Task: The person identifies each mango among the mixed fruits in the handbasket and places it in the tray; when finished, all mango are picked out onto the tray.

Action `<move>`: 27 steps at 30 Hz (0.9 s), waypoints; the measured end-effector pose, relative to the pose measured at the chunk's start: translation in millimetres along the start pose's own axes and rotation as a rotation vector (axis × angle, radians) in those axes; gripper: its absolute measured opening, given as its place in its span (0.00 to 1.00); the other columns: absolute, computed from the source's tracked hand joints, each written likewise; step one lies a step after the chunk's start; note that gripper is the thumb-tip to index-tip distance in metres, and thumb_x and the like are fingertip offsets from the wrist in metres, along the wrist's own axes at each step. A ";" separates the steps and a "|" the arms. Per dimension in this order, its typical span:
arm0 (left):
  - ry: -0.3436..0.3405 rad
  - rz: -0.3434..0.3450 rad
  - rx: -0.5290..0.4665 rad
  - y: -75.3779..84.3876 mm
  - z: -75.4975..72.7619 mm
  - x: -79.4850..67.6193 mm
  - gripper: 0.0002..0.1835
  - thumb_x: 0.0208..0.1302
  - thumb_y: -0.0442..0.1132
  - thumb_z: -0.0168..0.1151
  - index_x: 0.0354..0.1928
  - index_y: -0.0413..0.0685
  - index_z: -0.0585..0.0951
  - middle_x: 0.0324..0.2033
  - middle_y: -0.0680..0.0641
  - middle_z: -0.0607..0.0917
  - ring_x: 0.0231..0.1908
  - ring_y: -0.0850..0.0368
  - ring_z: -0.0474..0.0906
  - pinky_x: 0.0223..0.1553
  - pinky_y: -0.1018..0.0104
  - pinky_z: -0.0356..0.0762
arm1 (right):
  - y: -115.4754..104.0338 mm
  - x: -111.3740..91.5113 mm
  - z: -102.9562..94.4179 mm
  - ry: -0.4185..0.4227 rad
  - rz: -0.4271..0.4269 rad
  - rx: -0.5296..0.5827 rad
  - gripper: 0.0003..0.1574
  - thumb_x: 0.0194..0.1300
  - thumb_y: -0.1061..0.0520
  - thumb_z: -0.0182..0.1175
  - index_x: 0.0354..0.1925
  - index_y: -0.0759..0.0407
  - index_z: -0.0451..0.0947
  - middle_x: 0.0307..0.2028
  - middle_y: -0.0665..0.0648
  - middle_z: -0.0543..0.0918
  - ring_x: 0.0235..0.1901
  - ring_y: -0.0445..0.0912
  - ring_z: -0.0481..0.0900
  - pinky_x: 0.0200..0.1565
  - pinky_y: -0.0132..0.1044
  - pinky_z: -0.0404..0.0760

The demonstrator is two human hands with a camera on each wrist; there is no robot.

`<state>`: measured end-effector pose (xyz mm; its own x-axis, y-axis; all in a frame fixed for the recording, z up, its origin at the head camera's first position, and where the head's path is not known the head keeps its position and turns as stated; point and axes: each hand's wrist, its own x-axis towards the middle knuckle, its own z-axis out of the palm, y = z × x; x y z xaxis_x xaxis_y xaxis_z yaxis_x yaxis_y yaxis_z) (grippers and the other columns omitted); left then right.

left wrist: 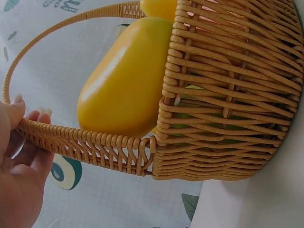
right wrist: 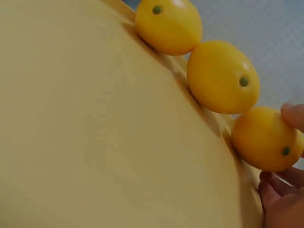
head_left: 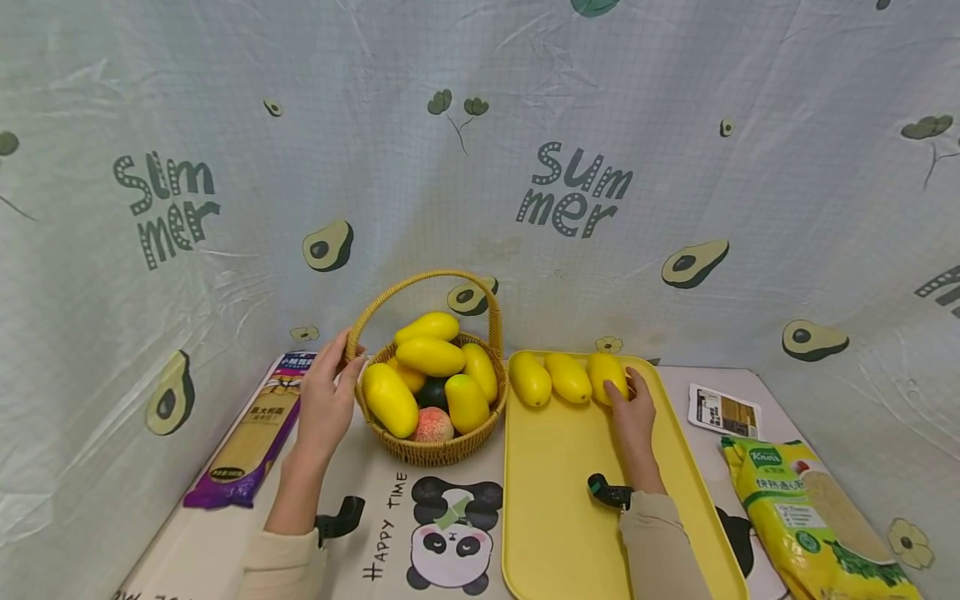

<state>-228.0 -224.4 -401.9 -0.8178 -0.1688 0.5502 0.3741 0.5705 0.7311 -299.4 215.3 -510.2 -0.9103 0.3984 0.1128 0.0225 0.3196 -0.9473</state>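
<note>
My left hand (head_left: 327,400) holds the side of the handle (left wrist: 71,140) of a wicker basket (head_left: 442,452), thumb on one side and fingers on the other. Heaped in the basket are several yellow mangoes (head_left: 390,400), a pinkish-red peach (head_left: 433,425) and a dark green fruit (head_left: 432,394) partly hidden among them. On the right, at the far end of a yellow tray (head_left: 570,492), three mangoes lie in a row. The rightmost mango (right wrist: 263,137) is between the thumb and fingers of my right hand (head_left: 634,412). Beside it lie the middle mango (right wrist: 222,76) and the left mango (right wrist: 168,26).
A purple-ended pasta pack (head_left: 251,433) lies left of the basket. Right of the tray are a small printed packet (head_left: 724,410) and a yellow-green Knorr bag (head_left: 813,517). A panda print (head_left: 452,542) marks the tabletop in front, and a patterned curtain (head_left: 465,192) hangs behind.
</note>
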 end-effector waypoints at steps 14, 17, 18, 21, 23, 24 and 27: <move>-0.002 -0.005 -0.003 1.7 -0.8 0.5 0.24 0.75 0.42 0.54 0.70 0.51 0.70 0.51 0.46 0.81 0.57 0.53 0.78 0.56 0.88 0.68 | -3.8 -3.0 -4.6 0.021 -0.008 0.087 0.39 0.72 0.46 0.58 0.74 0.56 0.60 0.72 0.64 0.65 0.71 0.59 0.63 0.72 0.52 0.63; -0.002 -0.005 -0.005 2.2 -1.1 0.3 0.24 0.75 0.42 0.54 0.70 0.51 0.70 0.51 0.46 0.81 0.57 0.53 0.78 0.56 0.87 0.68 | -5.5 -3.6 -5.9 0.042 -0.030 0.085 0.38 0.71 0.46 0.58 0.74 0.56 0.61 0.73 0.61 0.65 0.72 0.58 0.62 0.73 0.53 0.61; -0.001 -0.005 -0.006 2.3 -1.2 0.2 0.24 0.75 0.42 0.54 0.70 0.51 0.70 0.51 0.46 0.81 0.57 0.53 0.78 0.56 0.87 0.68 | -6.0 -3.6 -6.0 0.048 -0.039 0.078 0.38 0.71 0.46 0.58 0.73 0.56 0.62 0.72 0.61 0.65 0.72 0.57 0.62 0.73 0.53 0.61; -0.001 -0.008 -0.006 2.5 -1.3 0.1 0.24 0.75 0.42 0.54 0.70 0.51 0.70 0.51 0.46 0.81 0.57 0.53 0.78 0.56 0.88 0.67 | -7.8 -4.5 -5.9 0.060 -0.072 0.051 0.36 0.71 0.48 0.58 0.72 0.57 0.64 0.72 0.61 0.66 0.72 0.57 0.61 0.74 0.53 0.59; -0.002 -0.010 -0.005 2.5 -1.2 0.0 0.24 0.75 0.42 0.54 0.70 0.52 0.70 0.51 0.46 0.81 0.57 0.53 0.78 0.56 0.88 0.67 | -8.9 -5.1 -5.5 0.070 -0.106 0.020 0.35 0.71 0.50 0.59 0.71 0.58 0.65 0.71 0.63 0.67 0.72 0.58 0.61 0.74 0.54 0.59; -0.002 -0.011 -0.005 2.6 -1.2 0.0 0.24 0.75 0.42 0.54 0.70 0.52 0.70 0.51 0.46 0.81 0.57 0.53 0.78 0.56 0.88 0.67 | -9.5 -5.6 -5.4 0.074 -0.125 0.003 0.35 0.71 0.50 0.59 0.71 0.58 0.66 0.71 0.63 0.68 0.72 0.58 0.61 0.74 0.55 0.59; -0.004 -0.016 -0.004 3.6 -0.9 0.2 0.24 0.75 0.41 0.54 0.70 0.52 0.70 0.51 0.46 0.81 0.57 0.53 0.78 0.59 0.80 0.72 | -12.6 -6.7 -4.7 0.086 -0.206 -0.031 0.33 0.70 0.53 0.61 0.69 0.60 0.68 0.69 0.65 0.69 0.72 0.59 0.62 0.73 0.56 0.59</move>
<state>-226.4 -223.2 -398.8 -0.8252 -0.1746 0.5371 0.3629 0.5649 0.7411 -291.6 212.7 -497.6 -0.8585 0.3929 0.3296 -0.1468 0.4275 -0.8920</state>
